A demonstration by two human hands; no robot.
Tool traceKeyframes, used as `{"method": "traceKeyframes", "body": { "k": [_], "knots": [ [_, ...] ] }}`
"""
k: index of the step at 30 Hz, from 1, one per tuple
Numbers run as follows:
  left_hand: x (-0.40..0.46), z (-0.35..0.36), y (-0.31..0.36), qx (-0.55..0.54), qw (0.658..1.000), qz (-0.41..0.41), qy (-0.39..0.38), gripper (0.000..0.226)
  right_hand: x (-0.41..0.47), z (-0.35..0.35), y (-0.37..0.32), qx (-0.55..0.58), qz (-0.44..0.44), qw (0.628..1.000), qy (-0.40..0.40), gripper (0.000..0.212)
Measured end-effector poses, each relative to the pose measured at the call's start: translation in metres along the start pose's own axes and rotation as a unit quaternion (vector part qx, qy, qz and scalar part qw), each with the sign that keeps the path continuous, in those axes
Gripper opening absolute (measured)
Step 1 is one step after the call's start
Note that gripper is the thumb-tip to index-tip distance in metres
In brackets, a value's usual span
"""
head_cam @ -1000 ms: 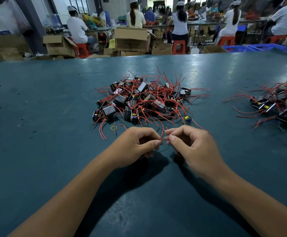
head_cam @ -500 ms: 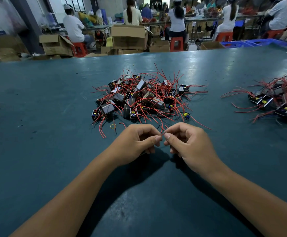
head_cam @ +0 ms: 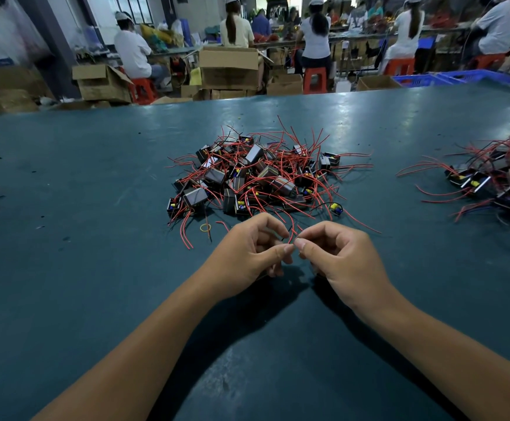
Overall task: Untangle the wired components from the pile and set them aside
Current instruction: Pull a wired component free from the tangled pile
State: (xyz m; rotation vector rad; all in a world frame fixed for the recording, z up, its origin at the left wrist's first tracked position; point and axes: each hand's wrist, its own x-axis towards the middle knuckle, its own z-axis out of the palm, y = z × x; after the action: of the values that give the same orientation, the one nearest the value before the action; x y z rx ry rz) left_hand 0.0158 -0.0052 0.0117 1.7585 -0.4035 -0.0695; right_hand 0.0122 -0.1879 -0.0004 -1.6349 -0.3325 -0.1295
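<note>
Both forearms reach in from the near edge of the table [head_cam: 65, 284] and meet just on the near side of the pile [head_cam: 256, 177]. The left hand [head_cam: 247, 253] lies knuckles up, fingers curled under, its thumb tip pressed to the forefinger; the right hand [head_cam: 338, 256] mirrors it, and the two thumb tips nearly touch. Between them each grip pinches a thin red wire [head_cam: 292, 235], which rises from the fingertips and bends back toward the pile. Whatever part hangs on that wire is hidden under the curled fingers; only a dark scrap shows below the right palm, too little to name.

The pile is a loose heap of small black box-shaped parts tangled in red wires, set past the hands at the middle of the table. Its loose wire ends splay mostly to the right and away from the hands, with a few trailing toward the near left. A small yellow ring [head_cam: 205, 227] lies just near-left of the pile. Well to the right of the pile is a second heap [head_cam: 496, 180], cut off by the frame edge. Beyond the pile, past the table's far edge, stand cardboard boxes [head_cam: 229, 68] and seated workers [head_cam: 316, 38] on red stools [head_cam: 314, 80], blurred
</note>
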Motion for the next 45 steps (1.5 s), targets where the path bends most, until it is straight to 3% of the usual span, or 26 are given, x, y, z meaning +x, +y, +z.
{"method": "traceKeyframes", "body": {
  "k": [13,18,21,26,37,45],
  "knots": [
    [-0.004,-0.002,0.002,0.054,0.998,0.037,-0.016,0.016,0.001,0.001,0.004,-0.043,-0.014,0.999,0.014,0.013],
    [-0.005,-0.004,0.006,0.248,0.956,0.155,0.036,0.003,-0.002,0.002,0.0,-0.052,-0.022,0.998,0.008,0.012],
    [-0.005,-0.002,0.008,0.291,0.937,0.177,0.072,0.003,-0.002,0.002,-0.002,-0.06,-0.031,0.998,0.006,0.011],
    [-0.005,-0.003,0.01,0.259,0.948,0.175,0.056,0.006,-0.003,0.001,-0.003,-0.075,-0.036,0.997,0.001,0.01],
    [-0.004,-0.004,0.012,0.096,0.994,0.043,0.012,0.008,-0.004,0.0,0.0,-0.089,-0.041,0.995,-0.007,0.012],
    [-0.003,-0.003,0.012,0.096,0.995,0.033,0.002,0.009,-0.003,0.0,0.0,-0.092,-0.045,0.995,-0.014,0.013]
  ]
}}
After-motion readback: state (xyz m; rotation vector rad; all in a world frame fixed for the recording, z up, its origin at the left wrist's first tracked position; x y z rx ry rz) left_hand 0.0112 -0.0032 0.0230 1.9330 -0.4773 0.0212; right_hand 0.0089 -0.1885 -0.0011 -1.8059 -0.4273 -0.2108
